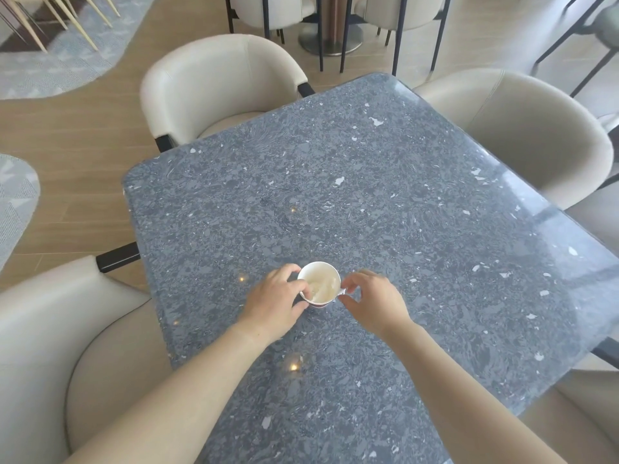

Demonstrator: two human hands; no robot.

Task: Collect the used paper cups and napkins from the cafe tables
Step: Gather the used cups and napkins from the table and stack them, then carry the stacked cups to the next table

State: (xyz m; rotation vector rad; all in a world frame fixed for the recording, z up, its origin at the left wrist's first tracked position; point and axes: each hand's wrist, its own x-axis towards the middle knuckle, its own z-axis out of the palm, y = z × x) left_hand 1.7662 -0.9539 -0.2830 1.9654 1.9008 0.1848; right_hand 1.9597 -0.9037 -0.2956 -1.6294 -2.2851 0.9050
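- At your far left, a cream upholstered armchair (67,346) with black legs sits tucked against the table's near-left corner; a second one like it (214,85) stands at the far-left side.
- Your left hand (273,304) is wrapped around the left side of the white paper cup (320,284), thumb hooked over the rim and fingers curled on the wall, so it is gripping the cup.
- The cup stands upright on the blue-grey speckled stone tabletop (368,195), near the edge closest to you. Crumpled white napkin paper (318,285) fills its inside. A dark red band shows at its base; no writing or logo on it can be read.
- Your right hand (371,301) is just right of the cup, thumb and forefinger pinched on a small white scrap (342,291) touching the rim.
- At the right, a third cream armchair (522,135) faces the table's far-right side.
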